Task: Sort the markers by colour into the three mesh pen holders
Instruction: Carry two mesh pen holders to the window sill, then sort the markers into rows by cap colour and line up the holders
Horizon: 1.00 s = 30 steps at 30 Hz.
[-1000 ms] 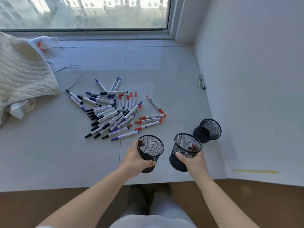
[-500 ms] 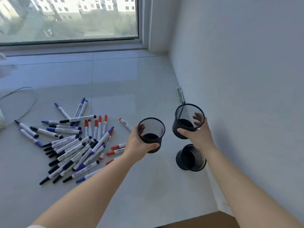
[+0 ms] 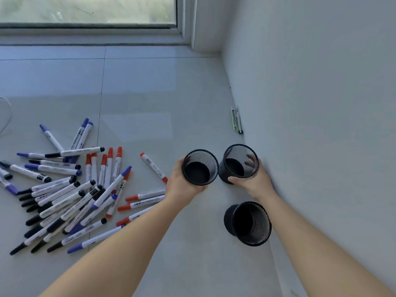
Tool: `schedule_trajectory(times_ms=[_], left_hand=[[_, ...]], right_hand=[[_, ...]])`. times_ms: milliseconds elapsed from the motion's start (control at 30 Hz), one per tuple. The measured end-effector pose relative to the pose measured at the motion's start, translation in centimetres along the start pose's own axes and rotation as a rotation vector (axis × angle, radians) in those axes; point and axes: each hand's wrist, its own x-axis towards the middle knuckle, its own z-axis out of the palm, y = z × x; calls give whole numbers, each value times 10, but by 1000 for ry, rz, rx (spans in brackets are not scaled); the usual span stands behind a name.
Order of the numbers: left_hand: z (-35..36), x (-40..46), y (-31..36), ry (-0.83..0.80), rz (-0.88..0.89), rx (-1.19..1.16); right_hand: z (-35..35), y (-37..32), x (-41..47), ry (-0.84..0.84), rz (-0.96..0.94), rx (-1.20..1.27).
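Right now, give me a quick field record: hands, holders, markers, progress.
left hand: grips one mesh holder
right hand: grips second holder, beside the wall
third holder: stands free, nearer the person
holder contents: no markers visible
markers: black, blue, red, piled loose on the floor, left of holders
sorting: not begun

Both held holders (image 3: pixel 200 167) have moved together, rims now nearly touching.

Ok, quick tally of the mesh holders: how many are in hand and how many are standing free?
Gripped by the left hand: 1, the left-hand holder
Gripped by the right hand: 1, the right-hand holder
Standing untouched by the wall: 1, the free holder
Total: 3 holders
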Motion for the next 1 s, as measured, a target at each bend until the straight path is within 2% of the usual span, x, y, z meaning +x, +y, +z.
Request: schedule_trajectory(times_ms=[233,300,433,567,700,867,1000], left_hand=[[3,-4,-3,-30,-15,8],[-1,-13,0,-48,-70,67],[-20,-39,10,4,-140,-6],[-69,-71,10,63,-140,-104],[-129,-100,-14,59,-110,-43],[-220,-135,-79,68,-194,54],[-299,-141,-133,85,-257,95]], right_hand=[[-4,8,-6,-19,75,37],[-8,-2,-14,-28,61,-55],[-11,-30,-44,125,-13,-413],[17,-67,-88,201,-155,-361],[79,-89,-131,51,-241,-279],[173,-100,-181,-213,-212,-316],[241,-112,-209,-284,-177,-326]])
